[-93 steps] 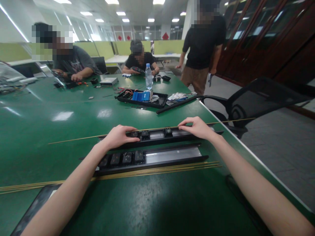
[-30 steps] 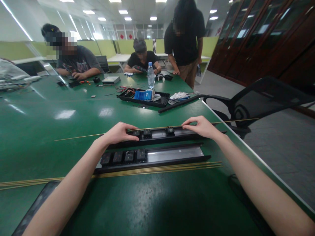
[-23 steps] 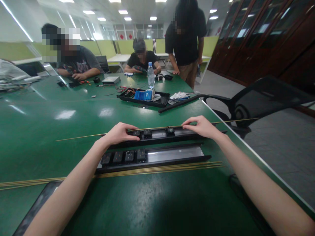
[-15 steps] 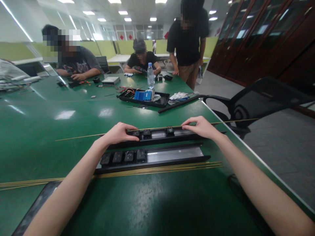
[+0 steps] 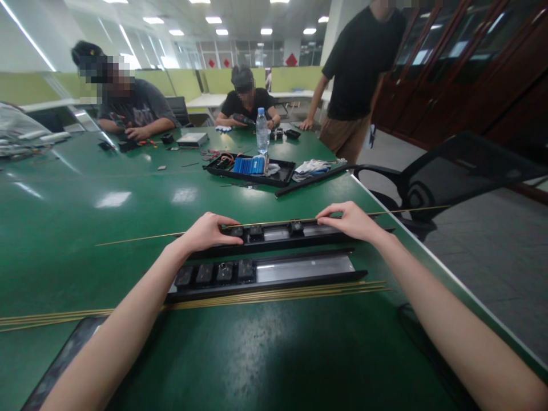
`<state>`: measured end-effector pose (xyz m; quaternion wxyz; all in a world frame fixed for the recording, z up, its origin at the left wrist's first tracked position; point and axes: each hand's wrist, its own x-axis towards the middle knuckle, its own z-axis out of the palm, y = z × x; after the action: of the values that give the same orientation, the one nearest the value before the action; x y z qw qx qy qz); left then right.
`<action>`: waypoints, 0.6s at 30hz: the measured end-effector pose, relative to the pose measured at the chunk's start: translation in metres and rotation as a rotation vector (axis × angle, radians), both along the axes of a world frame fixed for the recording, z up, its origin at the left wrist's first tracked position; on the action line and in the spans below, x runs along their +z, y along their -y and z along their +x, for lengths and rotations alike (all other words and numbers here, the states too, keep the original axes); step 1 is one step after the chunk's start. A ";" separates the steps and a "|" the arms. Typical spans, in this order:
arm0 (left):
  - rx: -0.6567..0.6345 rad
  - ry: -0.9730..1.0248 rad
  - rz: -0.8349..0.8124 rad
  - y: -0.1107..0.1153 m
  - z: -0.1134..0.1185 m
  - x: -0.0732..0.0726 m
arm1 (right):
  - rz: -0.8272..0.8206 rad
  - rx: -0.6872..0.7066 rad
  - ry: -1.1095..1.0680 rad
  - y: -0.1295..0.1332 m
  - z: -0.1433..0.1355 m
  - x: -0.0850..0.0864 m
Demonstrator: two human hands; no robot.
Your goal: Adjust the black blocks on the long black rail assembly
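Observation:
A long thin brass rod (image 5: 274, 222) runs along the back edge of the far black channel (image 5: 278, 242), sticking out past both ends. My right hand (image 5: 346, 220) pinches the rod with thumb and fingertips over the channel's right part. Around the channel's left part my left hand (image 5: 205, 233) is closed, thumb at the front wall and index finger at the back by the rod. Small black blocks (image 5: 256, 232) sit inside this channel. Nearer to me lies a second black channel (image 5: 303, 269), holding several larger black blocks (image 5: 225, 272) in its left half.
More brass rods (image 5: 274, 297) lie in front of the near channel. Farther off are a black tray (image 5: 280, 178) with blue parts, a water bottle (image 5: 262, 131) and white gloves (image 5: 311, 170). An office chair (image 5: 428, 182) stands right of the table. Three people are across the table.
My hands, the rod and the channels look almost unmoved. The standing person at the back has shifted to the right.

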<state>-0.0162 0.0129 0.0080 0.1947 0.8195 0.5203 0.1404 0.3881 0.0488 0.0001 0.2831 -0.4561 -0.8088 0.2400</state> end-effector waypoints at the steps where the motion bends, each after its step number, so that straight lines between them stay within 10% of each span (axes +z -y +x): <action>1: 0.009 -0.003 0.011 0.001 0.001 -0.001 | 0.003 0.000 0.000 0.000 0.000 0.000; 18: 0.183 -0.213 0.181 0.001 0.024 0.001 | -0.005 -0.015 -0.009 -0.001 -0.001 -0.001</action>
<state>0.0073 0.0121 0.0085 0.0502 0.7931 0.5958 0.1165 0.3871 0.0495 -0.0014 0.2875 -0.4620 -0.8033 0.2422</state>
